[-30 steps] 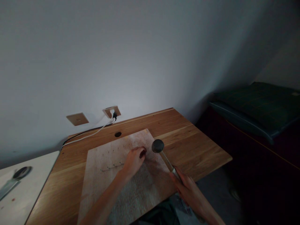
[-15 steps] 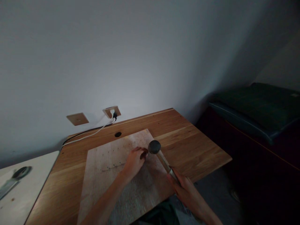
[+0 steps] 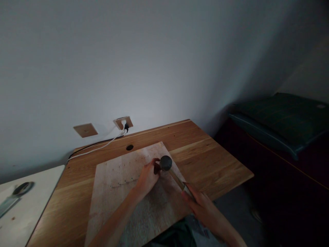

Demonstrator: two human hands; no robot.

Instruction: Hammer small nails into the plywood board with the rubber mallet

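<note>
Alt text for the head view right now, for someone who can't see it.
A right hand grips a hammer, its head near the left hand, over a board dotted with what look like nails, on a wooden table.

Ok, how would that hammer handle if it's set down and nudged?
The hammer, gripped in the right hand, looks stiff, as its handle runs straight. It's probably head-heavy, since the dark head is much wider than the handle. Nudged, it may roll slightly on that rounded head.
</note>
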